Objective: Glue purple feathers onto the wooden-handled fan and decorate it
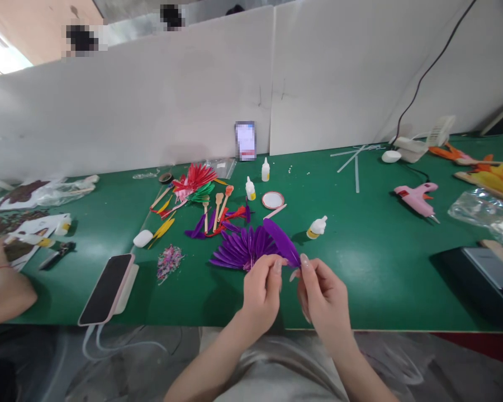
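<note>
A single purple feather [280, 239] is held up in front of me, its tip pointing to the upper left. My right hand [323, 290] pinches its lower end between thumb and fingers. My left hand [263, 287] is closed, its fingertips pinching at the feather's lower left edge. Just behind my left hand, a fan of purple feathers [238, 248] lies spread on the green table [373, 268], its base partly hidden by the hand. A white glue bottle [317, 228] leans to one side beyond my right hand.
Red feathers [198, 177], wooden spoon-shaped sticks [218, 207], a small round dish [273, 200] and more glue bottles [265, 170] lie farther back. Left are feather scraps [169, 262] and a phone [108, 287]; right, a pink glue gun [417, 199] and dark box [473, 279]. Another person's arm [4, 285] rests far left.
</note>
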The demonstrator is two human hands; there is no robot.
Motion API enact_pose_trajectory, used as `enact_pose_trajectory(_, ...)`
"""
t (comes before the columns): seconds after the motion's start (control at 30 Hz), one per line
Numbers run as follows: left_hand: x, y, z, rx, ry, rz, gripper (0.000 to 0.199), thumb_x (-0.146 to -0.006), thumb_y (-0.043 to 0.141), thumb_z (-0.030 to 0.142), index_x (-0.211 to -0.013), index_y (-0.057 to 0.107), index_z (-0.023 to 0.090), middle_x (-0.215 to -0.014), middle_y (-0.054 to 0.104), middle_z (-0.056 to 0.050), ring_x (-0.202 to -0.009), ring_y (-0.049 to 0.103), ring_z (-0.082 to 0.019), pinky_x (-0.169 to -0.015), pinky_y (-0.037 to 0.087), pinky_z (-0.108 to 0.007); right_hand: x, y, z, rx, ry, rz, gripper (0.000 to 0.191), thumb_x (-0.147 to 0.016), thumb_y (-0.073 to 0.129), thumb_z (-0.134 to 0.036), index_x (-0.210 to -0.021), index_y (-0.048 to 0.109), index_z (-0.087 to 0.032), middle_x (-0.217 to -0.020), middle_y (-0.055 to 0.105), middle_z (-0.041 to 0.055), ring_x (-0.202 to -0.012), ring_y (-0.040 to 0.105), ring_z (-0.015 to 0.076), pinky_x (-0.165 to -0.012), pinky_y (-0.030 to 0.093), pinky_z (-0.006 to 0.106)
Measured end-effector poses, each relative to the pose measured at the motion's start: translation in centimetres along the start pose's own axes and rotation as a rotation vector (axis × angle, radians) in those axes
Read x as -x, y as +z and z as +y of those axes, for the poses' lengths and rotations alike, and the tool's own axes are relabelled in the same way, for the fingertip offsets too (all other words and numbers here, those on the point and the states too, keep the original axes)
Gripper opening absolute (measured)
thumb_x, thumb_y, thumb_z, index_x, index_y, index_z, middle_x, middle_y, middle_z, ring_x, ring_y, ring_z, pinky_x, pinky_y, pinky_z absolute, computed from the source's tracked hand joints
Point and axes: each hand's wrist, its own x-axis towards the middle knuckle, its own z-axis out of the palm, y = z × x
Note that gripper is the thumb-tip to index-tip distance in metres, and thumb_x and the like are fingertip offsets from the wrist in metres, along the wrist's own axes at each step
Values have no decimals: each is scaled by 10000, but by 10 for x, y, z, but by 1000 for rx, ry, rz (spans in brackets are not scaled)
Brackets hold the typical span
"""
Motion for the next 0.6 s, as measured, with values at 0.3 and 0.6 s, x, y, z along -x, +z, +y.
enact_pose_trajectory(0.3,1,3,2,83,-78,13,197,-893,370,261,-853,543,176,-548,468,34,-448,418,-68,-442,353,-180,2,1,-2,76,-11,-10,352,-818,485,-497,-633,466,-199,-361,323,-92,-276,268,47,-269,215,165)
enact_pose_trajectory(0.6,-3,5,5,65,-58,37,58,-824,512,237,-815,526,182,-616,547,30,-508,477,-64,-470,372,-163,2,0,4,163,-76,-21,312,-823,501,-440,-623,460,-205,-404,347,-75,-324,287,59,-312,227,192)
